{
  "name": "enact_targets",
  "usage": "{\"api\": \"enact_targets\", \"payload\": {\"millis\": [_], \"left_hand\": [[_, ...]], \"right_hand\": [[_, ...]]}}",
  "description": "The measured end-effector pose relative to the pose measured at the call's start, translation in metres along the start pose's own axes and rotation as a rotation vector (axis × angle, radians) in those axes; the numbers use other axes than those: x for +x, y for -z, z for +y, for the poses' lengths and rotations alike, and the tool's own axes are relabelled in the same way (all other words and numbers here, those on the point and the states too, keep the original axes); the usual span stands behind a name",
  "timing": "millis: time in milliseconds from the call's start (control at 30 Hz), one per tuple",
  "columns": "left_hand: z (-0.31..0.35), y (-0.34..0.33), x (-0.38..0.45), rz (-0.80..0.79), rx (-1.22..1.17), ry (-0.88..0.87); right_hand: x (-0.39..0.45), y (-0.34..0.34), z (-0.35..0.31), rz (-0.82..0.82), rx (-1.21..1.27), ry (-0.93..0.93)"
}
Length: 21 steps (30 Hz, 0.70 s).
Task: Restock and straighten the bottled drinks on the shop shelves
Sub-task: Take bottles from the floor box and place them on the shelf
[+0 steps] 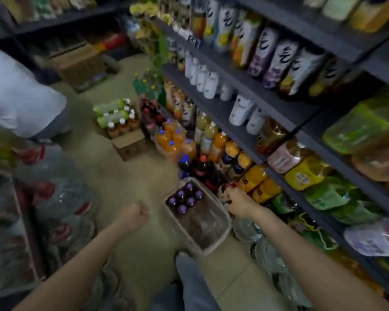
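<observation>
Two hands are out over the aisle floor. Farthest left, a person in a white top (20,97) bends away, mostly cut off. The left hand (137,212) hangs in a loose fist, its grip on nothing. Next comes the plastic-wrapped tray (220,237), on the floor against the shelving, with six purple-capped bottles (185,196) packed at its far end and the near part bare. The right hand (235,199) has its grip curled round a dark bottle (225,189) at the foot of the bottom shelf (271,171), beside cola and orange drinks.

To do this well, I would set the bottle upright, label outward, in line with its neighbours, and steady the tray with the free hand when reaching for the next.

Motion blur smears the labels; the held bottle's cap and body are mostly hidden by the fingers, so its type is uncertain
</observation>
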<state>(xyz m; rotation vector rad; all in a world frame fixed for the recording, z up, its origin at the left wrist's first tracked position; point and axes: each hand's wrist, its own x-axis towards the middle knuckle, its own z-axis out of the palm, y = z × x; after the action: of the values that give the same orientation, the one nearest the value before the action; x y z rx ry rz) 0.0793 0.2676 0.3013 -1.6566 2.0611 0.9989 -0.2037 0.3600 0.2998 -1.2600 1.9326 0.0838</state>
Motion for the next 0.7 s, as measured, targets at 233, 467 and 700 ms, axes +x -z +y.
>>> {"api": "enact_targets", "payload": {"millis": [233, 467, 700], "left_hand": [[-0.025, 0.011, 0.081, -0.012, -0.028, 0.041], [-0.028, -0.026, 0.204, -0.027, -0.140, 0.030], [-0.065, -0.145, 0.334, -0.156, -0.045, -0.059]], "right_hand": [[0.102, -0.044, 0.002, -0.090, 0.029, -0.058], [0.214, -0.100, 0.007, -0.015, 0.114, -0.111], [0.355, -0.218, 0.050, 0.066, -0.006, -0.061]]}}
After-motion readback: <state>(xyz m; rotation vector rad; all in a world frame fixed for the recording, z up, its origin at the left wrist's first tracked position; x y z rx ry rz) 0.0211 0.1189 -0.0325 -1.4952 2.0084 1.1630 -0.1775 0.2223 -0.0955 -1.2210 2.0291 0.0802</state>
